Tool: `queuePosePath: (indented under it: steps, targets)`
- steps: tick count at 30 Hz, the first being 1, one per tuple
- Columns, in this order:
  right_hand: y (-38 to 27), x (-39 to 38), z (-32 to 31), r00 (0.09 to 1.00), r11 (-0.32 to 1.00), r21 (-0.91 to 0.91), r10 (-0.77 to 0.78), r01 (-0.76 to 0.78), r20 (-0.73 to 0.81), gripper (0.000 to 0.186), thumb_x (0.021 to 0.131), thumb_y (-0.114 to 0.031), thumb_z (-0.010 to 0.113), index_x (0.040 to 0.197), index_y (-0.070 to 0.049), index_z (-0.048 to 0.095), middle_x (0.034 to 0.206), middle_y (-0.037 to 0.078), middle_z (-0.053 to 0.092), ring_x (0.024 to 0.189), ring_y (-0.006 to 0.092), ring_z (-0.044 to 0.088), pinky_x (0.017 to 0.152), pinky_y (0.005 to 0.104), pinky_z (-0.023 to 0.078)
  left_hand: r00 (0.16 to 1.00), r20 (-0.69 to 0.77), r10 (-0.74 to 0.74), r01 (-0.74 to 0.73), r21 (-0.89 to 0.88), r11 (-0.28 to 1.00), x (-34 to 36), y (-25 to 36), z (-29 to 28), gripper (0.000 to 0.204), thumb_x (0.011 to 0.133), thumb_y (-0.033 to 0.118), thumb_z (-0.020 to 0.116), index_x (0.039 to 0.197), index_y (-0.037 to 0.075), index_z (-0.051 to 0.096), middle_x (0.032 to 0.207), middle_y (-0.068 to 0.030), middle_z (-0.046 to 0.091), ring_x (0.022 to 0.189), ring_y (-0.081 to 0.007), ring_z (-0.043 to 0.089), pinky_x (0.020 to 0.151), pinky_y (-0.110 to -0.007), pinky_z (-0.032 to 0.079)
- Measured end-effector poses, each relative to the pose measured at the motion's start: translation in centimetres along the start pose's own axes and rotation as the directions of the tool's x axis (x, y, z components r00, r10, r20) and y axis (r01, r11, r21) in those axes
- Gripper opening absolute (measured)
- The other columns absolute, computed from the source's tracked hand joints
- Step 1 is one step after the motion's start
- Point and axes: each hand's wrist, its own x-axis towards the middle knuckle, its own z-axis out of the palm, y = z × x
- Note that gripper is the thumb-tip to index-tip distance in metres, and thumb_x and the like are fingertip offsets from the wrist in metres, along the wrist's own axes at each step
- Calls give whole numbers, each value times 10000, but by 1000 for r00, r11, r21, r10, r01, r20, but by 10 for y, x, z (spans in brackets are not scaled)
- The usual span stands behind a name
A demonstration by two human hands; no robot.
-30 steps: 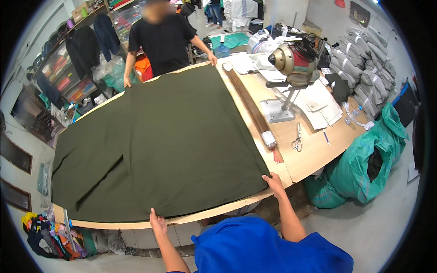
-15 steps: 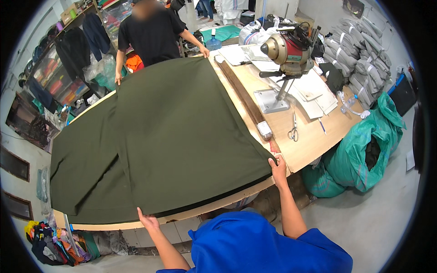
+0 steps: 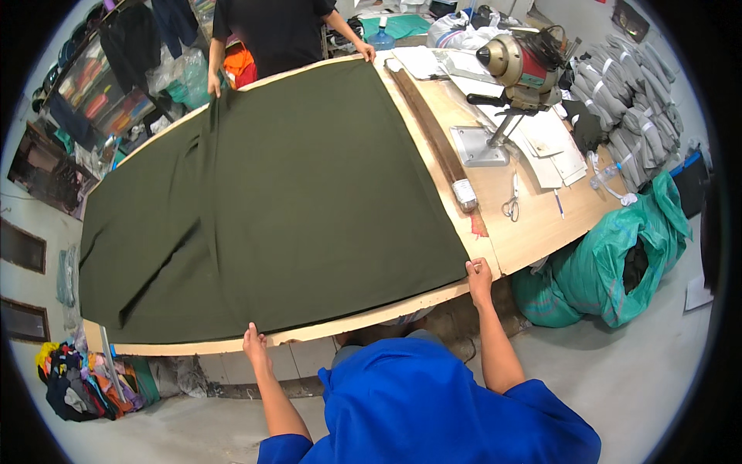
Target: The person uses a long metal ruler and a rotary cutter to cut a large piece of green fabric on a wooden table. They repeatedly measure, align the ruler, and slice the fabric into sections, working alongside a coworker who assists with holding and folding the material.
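The desk (image 3: 533,240) fills most of the view, and the dark green cloth (image 3: 325,178) lies spread over it, its right edge smooth, its left half broken by slanting creases and a ridge running across. The step in hand looks to be laying this cloth flat and squaring its edges; the next move seems to call for drawing the ridge and creases out leftward without dragging the right edge askew. Across the desk a co-worker (image 3: 270,35) holds the far edge with both hands. To the right stand a cutting machine (image 3: 525,69) and a long brown bar (image 3: 425,135), the bar just beside the cloth. The right hand (image 3: 479,278) is pinched on the near right corner; the left hand (image 3: 256,344) is at the near edge, whether gripping I cannot tell. Smallest, scissors (image 3: 511,199) lie well apart from both hands
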Motion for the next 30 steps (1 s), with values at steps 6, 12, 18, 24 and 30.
queuePosePath:
  steps: [6,12,18,24,30]
  targets:
    - [1,-1,0,998,999,-11,46,-46,33,94,1026,-143,683,1039,-79,615,756,19,571,703,140,559,656,332,464,997,63,42,-48,87,995,0,-14,-4,329,1053,387,714,1004,64,670,879,2,632,749,-67,568,650,-232,455]
    - [-6,9,1,997,993,-82,-82,82,2,95,999,-80,658,1080,-64,611,774,76,623,733,237,625,730,406,499,991,17,135,-136,131,982,-5,-14,0,298,1049,339,726,992,53,666,836,6,647,725,-68,595,638,-229,448]
    - [-11,13,0,990,979,-144,-142,142,10,191,1001,-56,628,1182,-90,579,750,109,610,733,297,637,739,445,492,986,-2,167,-165,110,980,-1,-12,0,293,1046,332,728,994,54,652,831,-1,647,716,-77,593,638,-233,442]
    - [-8,6,-1,989,965,-215,-142,148,44,258,1010,-75,617,1253,-117,543,793,130,614,818,348,663,782,495,490,985,-53,165,-156,144,977,1,-15,3,285,1038,305,738,969,36,674,844,-19,678,711,-92,595,664,-256,472]
    - [-9,-2,3,978,915,-348,-203,205,42,273,1030,-101,579,1299,-118,536,817,173,636,850,415,662,788,540,479,984,-65,167,-152,192,970,3,-9,7,288,1041,289,730,962,17,679,833,-31,694,694,-101,601,665,-271,494]
